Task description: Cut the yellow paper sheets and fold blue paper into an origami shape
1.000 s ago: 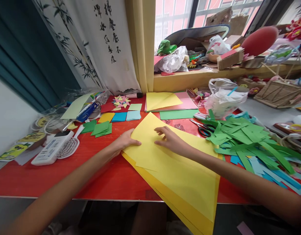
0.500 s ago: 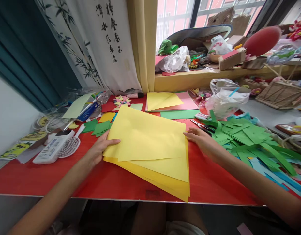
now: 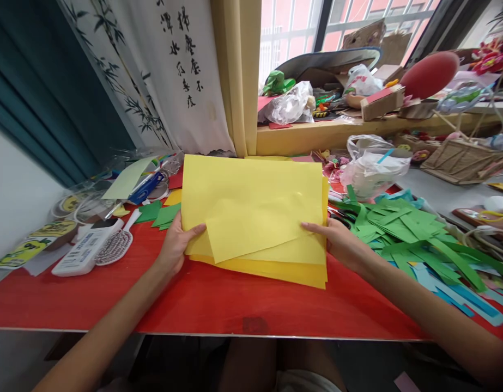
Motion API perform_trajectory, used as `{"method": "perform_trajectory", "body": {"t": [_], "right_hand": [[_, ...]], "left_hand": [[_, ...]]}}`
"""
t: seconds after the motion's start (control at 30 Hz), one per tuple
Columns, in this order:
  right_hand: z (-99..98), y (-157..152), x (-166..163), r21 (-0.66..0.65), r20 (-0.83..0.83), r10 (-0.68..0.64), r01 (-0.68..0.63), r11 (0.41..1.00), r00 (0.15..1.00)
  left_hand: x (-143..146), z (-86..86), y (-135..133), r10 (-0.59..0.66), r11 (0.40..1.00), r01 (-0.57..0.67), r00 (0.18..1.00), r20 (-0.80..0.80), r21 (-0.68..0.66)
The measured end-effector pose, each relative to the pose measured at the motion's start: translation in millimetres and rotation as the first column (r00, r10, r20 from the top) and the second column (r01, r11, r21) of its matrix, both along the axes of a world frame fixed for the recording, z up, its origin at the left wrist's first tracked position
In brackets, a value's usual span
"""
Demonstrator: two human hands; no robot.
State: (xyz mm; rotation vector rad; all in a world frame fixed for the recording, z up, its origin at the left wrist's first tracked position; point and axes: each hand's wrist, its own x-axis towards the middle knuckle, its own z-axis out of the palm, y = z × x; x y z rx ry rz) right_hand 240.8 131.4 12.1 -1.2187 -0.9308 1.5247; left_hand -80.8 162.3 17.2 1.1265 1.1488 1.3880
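Note:
A stack of several yellow paper sheets (image 3: 255, 212) stands tilted up on its lower edge on the red table (image 3: 243, 305), its face toward me. My left hand (image 3: 175, 245) grips the stack's left edge, thumb across the front. My right hand (image 3: 339, 242) grips the right edge the same way. One lighter sheet sits skewed at the front of the stack, and darker yellow sheets show along the bottom.
A heap of green and blue paper strips (image 3: 414, 239) lies to the right. Green squares (image 3: 161, 213), a white hairbrush (image 3: 114, 245) and a white remote (image 3: 82, 250) lie to the left. A plastic bag (image 3: 371, 163) and a cluttered window sill (image 3: 357, 125) stand behind.
The yellow sheets lay flat and askew on the table; both hands moved to the side edges, squared the stack round and lifted it up onto its lower edge.

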Motion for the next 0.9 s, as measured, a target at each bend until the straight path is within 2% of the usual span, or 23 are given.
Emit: {"method": "perform_trajectory", "body": {"t": [0.1,0.17,0.23,0.27,0.4,0.5,0.67,0.9], "right_hand": [[2.7,13,-3,0.232,0.013,-0.154,0.147,0.961,0.988],[3.5,20,-1,0.412,0.026,-0.247,0.214,0.885,0.969],[3.2,24,3,0.519,0.045,-0.285,0.222,0.826,0.957],[2.5,25,5,0.533,0.06,-0.269,0.197,0.823,0.961],[-5.4,24,12,0.483,0.112,-0.151,0.079,0.872,0.982],[-12.9,24,15,0.466,0.105,-0.151,0.086,0.88,0.983],[-21.1,27,16,0.443,0.123,-0.098,0.034,0.896,0.987],[-20.1,27,16,0.521,0.05,-0.155,0.107,0.847,0.987]], "left_hand": [[10,-2.5,7,-0.017,0.989,0.022,0.999,-0.035,0.146],[14,-4.2,13,-0.017,0.975,0.032,0.998,-0.068,0.218],[16,-6.4,17,-0.023,0.969,0.045,0.995,-0.094,0.243],[17,-7.8,18,-0.027,0.97,0.05,0.994,-0.103,0.238],[20,-13.7,20,-0.033,0.979,0.052,0.994,-0.099,0.196],[20,-15.0,21,-0.036,0.982,0.049,0.997,-0.075,0.181],[16,-13.1,22,-0.055,0.996,0.059,0.996,-0.067,0.067],[9,-14.8,27,-0.015,0.996,0.017,0.999,-0.028,0.093]]}}
